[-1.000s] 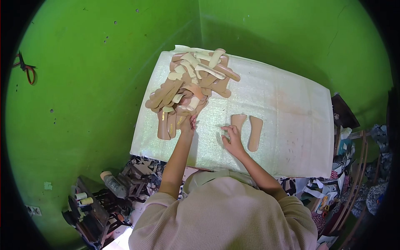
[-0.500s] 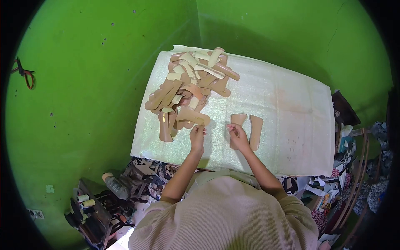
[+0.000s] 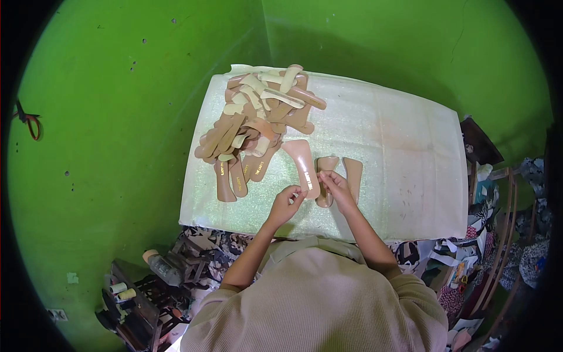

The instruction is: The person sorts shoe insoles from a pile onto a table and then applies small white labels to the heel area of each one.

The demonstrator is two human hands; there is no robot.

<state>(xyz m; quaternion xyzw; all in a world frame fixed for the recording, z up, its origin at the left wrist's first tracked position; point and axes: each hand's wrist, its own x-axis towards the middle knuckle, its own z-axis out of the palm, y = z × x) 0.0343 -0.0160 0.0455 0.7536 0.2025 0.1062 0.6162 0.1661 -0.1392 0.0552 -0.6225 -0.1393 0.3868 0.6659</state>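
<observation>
My left hand (image 3: 286, 204) has its fingers pinched on the narrow lower end of a pinkish sole piece (image 3: 301, 161), and that piece stretches away from them toward about twelve o'clock. Its long axis tilts from eleven at the broad far end to five at the narrow end, with gold lettering near the narrow end. My right hand (image 3: 336, 188) has its fingers curled just beside the right edge of the piece; whether they touch it I can't tell. From there the broad end lies toward ten. So the left is the nearer hand, in contact, with the right close by at two from it. Partly under my right hand on the tabletop (image 3: 410, 182) lies a brown sole piece (image 3: 326, 161), with a tan one (image 3: 354, 172) just beside it at one. The jumbled pile (image 3: 275, 111) sits at eleven from my left hand.
</observation>
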